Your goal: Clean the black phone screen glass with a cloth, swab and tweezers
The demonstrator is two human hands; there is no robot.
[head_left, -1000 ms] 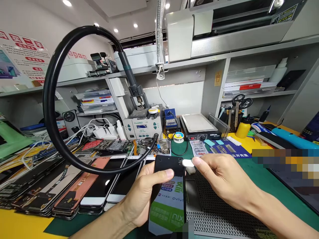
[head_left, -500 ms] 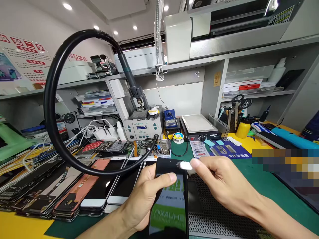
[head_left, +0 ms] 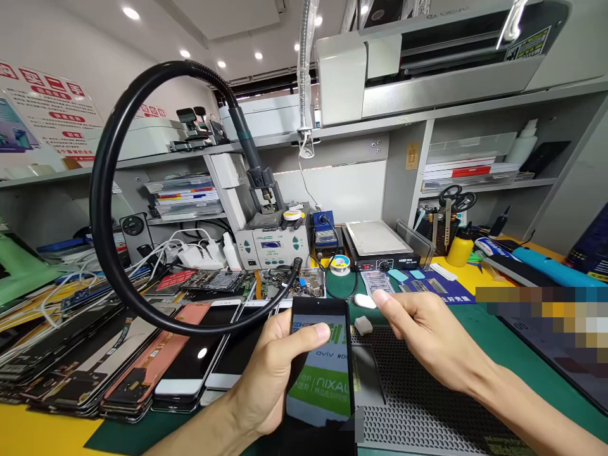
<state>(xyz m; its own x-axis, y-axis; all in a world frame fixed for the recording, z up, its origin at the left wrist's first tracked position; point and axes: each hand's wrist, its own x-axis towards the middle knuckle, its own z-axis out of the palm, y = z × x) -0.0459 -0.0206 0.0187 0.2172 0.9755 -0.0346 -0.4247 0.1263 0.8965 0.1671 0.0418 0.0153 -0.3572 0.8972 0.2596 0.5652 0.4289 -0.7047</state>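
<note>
The left hand (head_left: 273, 364) is holding a black smartphone (head_left: 316, 377), its thumb lying over the glass and the phone's long axis running away from the body, while the right hand (head_left: 427, 335) is pinching a white oval pad (head_left: 365, 302) in nearly closed fingers, just beside the phone's upper right corner, a slim gap showing. Beneath, a perforated mat (head_left: 427, 408) is lying on the green worktop (head_left: 503, 367); farther back, a hot-air station (head_left: 280, 248) is standing below a grey shelf (head_left: 403, 122).
</note>
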